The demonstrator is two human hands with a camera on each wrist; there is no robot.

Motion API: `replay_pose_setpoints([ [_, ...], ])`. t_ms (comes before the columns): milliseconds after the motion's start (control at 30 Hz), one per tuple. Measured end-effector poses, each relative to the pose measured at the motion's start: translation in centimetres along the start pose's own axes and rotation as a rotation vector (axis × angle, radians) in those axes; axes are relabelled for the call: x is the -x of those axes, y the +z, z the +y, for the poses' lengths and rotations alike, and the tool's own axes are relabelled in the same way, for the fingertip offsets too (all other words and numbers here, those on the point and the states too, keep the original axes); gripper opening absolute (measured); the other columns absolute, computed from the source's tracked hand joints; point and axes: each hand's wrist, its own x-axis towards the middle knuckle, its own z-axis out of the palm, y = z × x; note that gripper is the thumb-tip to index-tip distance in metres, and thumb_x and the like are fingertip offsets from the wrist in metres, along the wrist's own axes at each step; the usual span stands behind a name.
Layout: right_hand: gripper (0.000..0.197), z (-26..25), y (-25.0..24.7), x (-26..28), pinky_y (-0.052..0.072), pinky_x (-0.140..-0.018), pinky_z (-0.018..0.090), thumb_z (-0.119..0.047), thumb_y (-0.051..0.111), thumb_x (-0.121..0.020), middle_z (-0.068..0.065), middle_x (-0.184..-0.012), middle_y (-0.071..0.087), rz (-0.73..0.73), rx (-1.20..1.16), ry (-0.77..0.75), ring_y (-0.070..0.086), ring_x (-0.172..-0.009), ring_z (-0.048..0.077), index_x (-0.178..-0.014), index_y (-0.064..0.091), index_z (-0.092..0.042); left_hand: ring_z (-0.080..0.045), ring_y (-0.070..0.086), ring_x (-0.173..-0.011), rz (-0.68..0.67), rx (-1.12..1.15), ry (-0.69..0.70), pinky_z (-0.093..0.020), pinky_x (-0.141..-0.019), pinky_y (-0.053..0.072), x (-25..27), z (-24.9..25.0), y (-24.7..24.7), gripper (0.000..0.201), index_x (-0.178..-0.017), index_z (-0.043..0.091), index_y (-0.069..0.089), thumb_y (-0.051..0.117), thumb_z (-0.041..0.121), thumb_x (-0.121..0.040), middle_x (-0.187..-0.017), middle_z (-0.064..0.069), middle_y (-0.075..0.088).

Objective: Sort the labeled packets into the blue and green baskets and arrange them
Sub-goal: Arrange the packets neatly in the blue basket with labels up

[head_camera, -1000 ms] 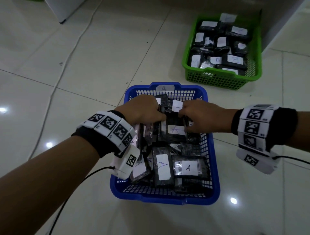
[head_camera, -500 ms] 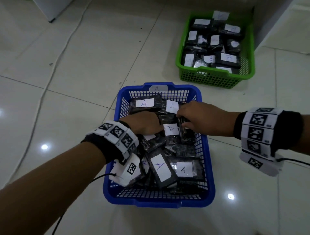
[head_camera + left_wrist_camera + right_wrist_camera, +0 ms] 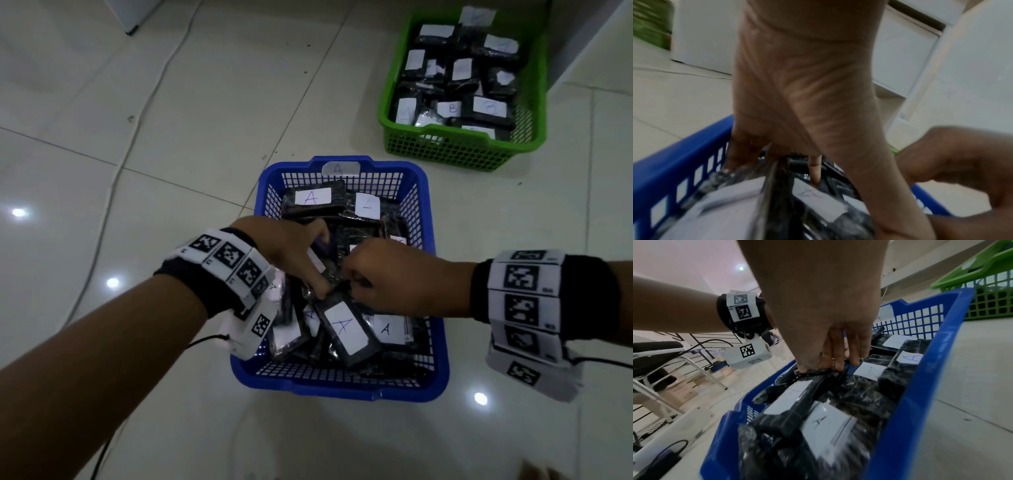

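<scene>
Pale tiled floor (image 3: 171, 137) under your blue basket (image 3: 342, 390) of A-labelled packets (image 3: 346, 329), green basket (image 3: 455, 154) beyond, your left hand (image 3: 291, 250) and right hand (image 3: 390, 274) both grasping packets mid-basket.

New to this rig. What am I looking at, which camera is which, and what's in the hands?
No robot here: a person sorts packets by hand, with a camera on the head and one on each wrist. The banded cuffs with square codes carry the wrist cameras.

The head view looks down at a tiled floor. The blue basket holds black packets with white labels marked A; the green basket farther off holds similar packets, one label reading B.

The two wrist views look along each hand into the blue basket. The left hand and right hand meet mid-basket, fingers curled down among the packets. Each seems to grip one, but which exactly is hidden.
</scene>
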Motion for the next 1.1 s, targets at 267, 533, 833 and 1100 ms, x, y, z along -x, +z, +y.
replay_pose_setpoints([
  [267, 0.021, 1.1, -2.2, -4.0, 0.054, -0.062, 0.033, -0.014, 0.061, -0.087, 0.009, -0.069, 0.069, 0.298, -0.292, 0.206, 0.065, -0.063, 0.020, -0.074, 0.070, -0.001, -0.010, 0.064, -0.092, 0.556, 0.509, 0.107, -0.028, -0.075, 0.056, 2.8, -4.8, -2.4, 0.022, -0.118, 0.022, 0.062, 0.060, 0.034, -0.100, -0.110, 0.002, 0.066],
  [533, 0.042, -1.3, 0.1, -7.4, 0.054, -0.085, 0.031, -0.049, 0.064, -0.089, -0.003, -0.112, 0.066, -0.030, -0.280, 0.135, 0.062, -0.096, 0.010, -0.116, 0.064, -0.016, -0.013, 0.067, -0.077, 0.796, 0.715, 0.039, -0.030, -0.063, 0.063, 4.0, -6.5, -2.3, 0.016, -0.115, 0.018, 0.063, 0.052, 0.023, -0.104, -0.097, 0.000, 0.068],
  [833, 0.122, -3.3, 1.5, -10.2, 0.012, -0.119, 0.058, -0.087, 0.064, -0.058, -0.003, -0.160, -0.002, -0.401, -0.143, 0.303, -0.011, -0.146, 0.033, -0.154, 0.008, -0.038, -0.009, 0.065, -0.079, 0.802, 0.695, 0.059, -0.024, -0.059, 0.059, 4.1, -7.0, -2.0, 0.012, -0.113, 0.021, 0.059, 0.051, 0.020, -0.103, -0.094, 0.007, 0.065],
  [1100, 0.098, -2.9, 1.4, -11.7, 0.023, -0.115, 0.062, -0.066, 0.078, -0.064, 0.006, -0.156, 0.010, -0.374, -0.129, 0.374, -0.002, -0.143, 0.044, -0.146, 0.029, -0.044, -0.015, 0.067, -0.086, 0.754, 0.731, 0.072, -0.027, -0.061, 0.060, 4.0, -6.7, -1.5, 0.011, -0.114, 0.020, 0.055, 0.051, 0.019, -0.104, -0.105, -0.003, 0.066],
])
